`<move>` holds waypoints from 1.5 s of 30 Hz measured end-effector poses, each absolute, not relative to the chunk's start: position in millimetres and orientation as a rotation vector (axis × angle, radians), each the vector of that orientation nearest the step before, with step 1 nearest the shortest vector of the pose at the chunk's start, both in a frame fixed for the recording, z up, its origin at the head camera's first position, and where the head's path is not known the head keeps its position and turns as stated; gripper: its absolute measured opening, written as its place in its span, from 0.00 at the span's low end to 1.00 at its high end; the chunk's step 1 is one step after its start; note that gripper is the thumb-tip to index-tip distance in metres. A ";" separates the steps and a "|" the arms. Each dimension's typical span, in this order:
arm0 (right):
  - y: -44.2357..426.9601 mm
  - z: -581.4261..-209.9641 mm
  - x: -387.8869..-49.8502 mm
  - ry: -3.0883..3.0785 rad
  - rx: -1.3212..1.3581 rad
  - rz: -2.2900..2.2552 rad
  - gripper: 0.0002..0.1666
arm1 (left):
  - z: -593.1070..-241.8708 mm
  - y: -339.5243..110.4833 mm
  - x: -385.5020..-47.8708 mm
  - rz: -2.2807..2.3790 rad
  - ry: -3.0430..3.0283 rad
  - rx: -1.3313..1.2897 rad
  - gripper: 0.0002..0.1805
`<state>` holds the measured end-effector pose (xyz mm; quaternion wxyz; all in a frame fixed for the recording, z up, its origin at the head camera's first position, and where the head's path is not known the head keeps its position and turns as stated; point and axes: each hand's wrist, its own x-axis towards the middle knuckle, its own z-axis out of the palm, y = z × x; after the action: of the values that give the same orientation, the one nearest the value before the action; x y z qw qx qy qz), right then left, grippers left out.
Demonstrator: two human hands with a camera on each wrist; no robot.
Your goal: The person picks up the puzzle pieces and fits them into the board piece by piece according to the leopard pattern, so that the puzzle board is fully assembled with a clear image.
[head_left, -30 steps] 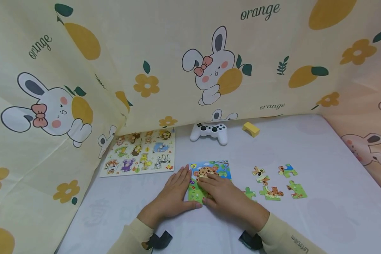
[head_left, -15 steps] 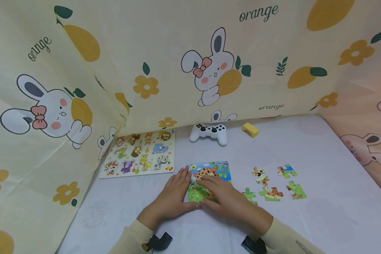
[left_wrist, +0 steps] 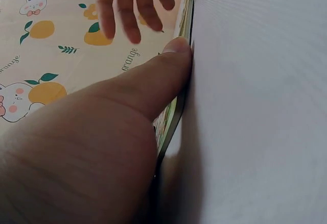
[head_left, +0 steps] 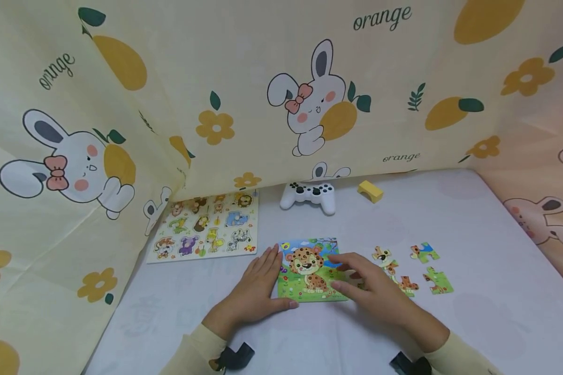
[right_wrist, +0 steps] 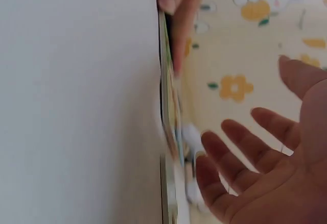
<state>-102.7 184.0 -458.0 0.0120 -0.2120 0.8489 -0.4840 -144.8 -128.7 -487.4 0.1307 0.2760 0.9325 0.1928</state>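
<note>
A square leopard picture puzzle board (head_left: pixel 307 268) lies flat on the white cloth in the head view. Along its left edge rests my left hand (head_left: pixel 255 286), fingers straight and thumb at the lower left corner; the left wrist view shows that thumb (left_wrist: pixel 176 55) against the board's edge. My right hand (head_left: pixel 380 289) hovers over the right edge with fingers spread and slightly bent, holding nothing. In the right wrist view the right hand (right_wrist: pixel 265 163) is raised off the surface. Loose puzzle pieces (head_left: pixel 440 281) lie to the right, some partly hidden by the right hand.
An animal board (head_left: pixel 225 242) lies at the back left. A white game controller (head_left: pixel 308 195) and a yellow arched block (head_left: pixel 370 191) stand behind the puzzle. A patterned curtain (head_left: pixel 244 62) hangs around the back and sides of the white-covered table (head_left: pixel 488 323).
My right hand has lifted off the leopard picture and moved right, uncovering it, and now hovers by its right edge and partly covers the loose pieces. The left hand has stayed in place.
</note>
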 end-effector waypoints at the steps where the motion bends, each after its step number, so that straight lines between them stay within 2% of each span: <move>1: 190.2 -457.2 -102.3 2.638 -0.648 -1.544 0.27 | -487.9 -128.7 -144.7 0.557 2.708 0.800 0.67; 9: 251.7 -457.2 -107.5 2.535 -0.522 -1.859 0.25 | -490.3 -127.6 -144.6 0.538 2.694 0.785 0.69; 21: 337.0 -457.2 -114.1 2.106 -0.407 -2.482 0.31 | -489.1 -128.9 -143.9 0.563 2.698 0.815 0.68; 29: 368.9 -465.9 -114.8 2.100 -0.226 -2.566 0.29 | -488.9 -130.5 -144.1 0.571 2.699 0.811 0.68; 32: 375.8 -473.1 -115.3 2.196 -0.171 -2.455 0.28 | -488.2 -130.5 -144.0 0.570 2.701 0.810 0.68; 34: 379.7 -477.7 -116.8 2.399 -0.103 -2.227 0.30 | -488.4 -130.3 -144.1 0.569 2.700 0.809 0.68; 39: 378.8 -479.1 -122.3 2.764 0.075 -1.502 0.45 | -489.0 -129.9 -144.6 0.560 2.700 0.804 0.68; 41: 375.5 -478.0 -124.3 2.775 0.091 -1.367 0.51 | -489.0 -129.8 -144.9 0.558 2.700 0.804 0.68; 45: 370.4 -479.1 -127.4 2.833 0.050 -1.142 0.55 | -488.7 -129.9 -144.8 0.567 2.698 0.807 0.67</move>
<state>-127.4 370.4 -479.1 0.0433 0.0165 0.9265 -0.3734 -144.8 -129.9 -488.7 0.1342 0.2786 0.9306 0.1957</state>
